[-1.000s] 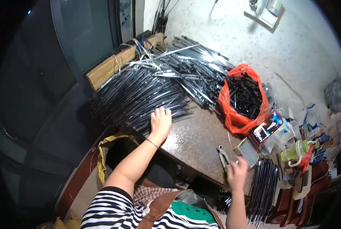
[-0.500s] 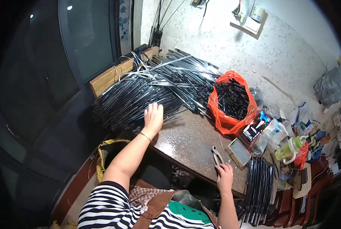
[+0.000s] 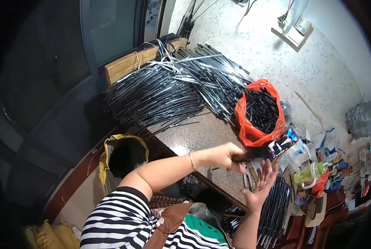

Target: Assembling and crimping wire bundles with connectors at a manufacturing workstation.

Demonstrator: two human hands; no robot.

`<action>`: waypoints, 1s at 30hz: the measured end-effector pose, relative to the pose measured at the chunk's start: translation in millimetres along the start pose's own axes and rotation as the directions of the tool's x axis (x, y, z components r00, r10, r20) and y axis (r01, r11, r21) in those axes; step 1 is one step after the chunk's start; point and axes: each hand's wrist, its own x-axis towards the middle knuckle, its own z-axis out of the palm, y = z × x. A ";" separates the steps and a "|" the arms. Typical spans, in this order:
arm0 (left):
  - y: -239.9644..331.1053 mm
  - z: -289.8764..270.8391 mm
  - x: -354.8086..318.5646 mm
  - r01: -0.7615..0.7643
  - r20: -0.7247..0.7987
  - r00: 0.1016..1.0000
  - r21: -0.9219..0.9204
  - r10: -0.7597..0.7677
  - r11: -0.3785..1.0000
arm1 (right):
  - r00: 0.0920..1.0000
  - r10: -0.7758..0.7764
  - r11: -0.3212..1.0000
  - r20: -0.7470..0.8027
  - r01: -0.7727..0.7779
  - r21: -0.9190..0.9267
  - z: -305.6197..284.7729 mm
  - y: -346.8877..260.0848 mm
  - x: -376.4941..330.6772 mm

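Note:
My left hand (image 3: 227, 157) is closed over the front part of the table, its fingers curled round something dark and blurred that I cannot make out. Facing it, my right hand (image 3: 262, 184) is open with the fingers spread apart. A pair of pliers (image 3: 247, 179) with pale handles lies on the table between the two hands, close by the right thumb. Farther left, a wide heap of thin black rods (image 3: 156, 95) covers the back of the table. Beside my right forearm lies a neat bundle of black rods (image 3: 275, 211), partly hidden by the hand.
A red plastic bag (image 3: 240, 124) full of short black pieces stands behind my hands. A lit phone (image 3: 282, 143) leans beside it. To the right are a green bottle (image 3: 310, 173) and assorted clutter. A yellow-rimmed sack (image 3: 104, 162) stands open below the table's left edge (image 3: 173, 155).
My left hand has swung from the rod heap rightward to the pliers, closing on something dark. The right hand has lifted off the pliers and spread its fingers. The view has shifted slightly.

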 end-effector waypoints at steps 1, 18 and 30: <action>-3.8 7.0 0.8 -0.009 0.092 0.996 0.106 0.000 0.994 | 0.987 -0.117 0.938 -0.106 0.145 0.314 15.0 -12.9 10.2; -47.1 -122.0 -79.6 0.676 -0.686 0.701 0.726 0.196 0.128 | 0.995 0.054 0.875 -0.086 -0.006 0.483 35.0 -10.6 60.9; 11.0 9.8 -3.1 -0.394 -0.318 0.746 0.498 0.585 0.772 | 0.998 -0.034 0.957 -0.048 0.047 0.288 46.2 -9.2 54.2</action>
